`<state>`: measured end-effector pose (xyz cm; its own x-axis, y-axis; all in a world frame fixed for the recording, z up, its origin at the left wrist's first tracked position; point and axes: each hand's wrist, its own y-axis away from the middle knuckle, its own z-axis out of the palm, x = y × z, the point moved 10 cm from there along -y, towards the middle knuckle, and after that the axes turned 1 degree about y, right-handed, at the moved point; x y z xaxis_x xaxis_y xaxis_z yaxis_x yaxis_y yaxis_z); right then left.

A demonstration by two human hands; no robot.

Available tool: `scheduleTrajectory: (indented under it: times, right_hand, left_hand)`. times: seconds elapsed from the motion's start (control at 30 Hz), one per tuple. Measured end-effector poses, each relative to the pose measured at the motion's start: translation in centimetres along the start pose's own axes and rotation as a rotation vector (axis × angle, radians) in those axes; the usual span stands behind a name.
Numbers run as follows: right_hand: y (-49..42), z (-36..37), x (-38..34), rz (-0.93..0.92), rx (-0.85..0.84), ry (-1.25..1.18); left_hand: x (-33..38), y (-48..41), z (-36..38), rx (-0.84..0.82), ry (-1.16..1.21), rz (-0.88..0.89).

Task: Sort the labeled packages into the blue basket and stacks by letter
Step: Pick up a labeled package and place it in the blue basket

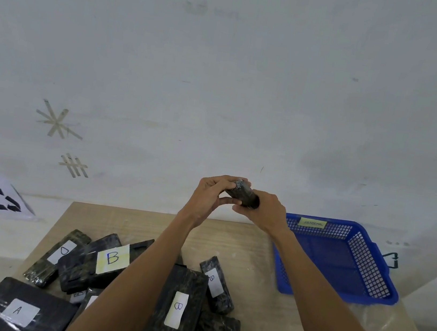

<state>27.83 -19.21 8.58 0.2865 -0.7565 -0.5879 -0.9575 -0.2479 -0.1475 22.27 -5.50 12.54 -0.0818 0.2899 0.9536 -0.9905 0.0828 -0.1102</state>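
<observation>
Left hand [209,195] and right hand [264,213] raised, fingers [223,179] curled.

A single wide-angle camera rides on my head, facing forward and down along my arms. The wall [223,82] fills the upper half of its view; the tabletop [255,257] lies below, its near packages [187,281] closest to the lens. My left hand [211,196] and right hand [268,214] grip a small package [243,197] at arm's length, mid-frame. The blue basket [333,261] sits to the right.
</observation>
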Motion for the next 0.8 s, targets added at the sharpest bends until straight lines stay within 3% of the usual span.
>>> scheduleTrajectory:
  times: [0.37,0.53,0.8]
  right_hand:
    - [0.1,0.5,0.0,-0.027,-0.076,-0.193]
    - [0.4,-1.1,-0.1,-0.027,-0.075,-0.438]
    - [1.2,-2.4,-1.1,0.036,-0.081,-0.838]
  left_hand:
    - [0.0,-0.2,-0.9,0.025,0.079,-0.035]
    - [0.4,-0.3,-3.0,0.196,-0.01,-0.027]
    - [-0.9,-0.9,-4.6,0.272,-0.013,-0.07]
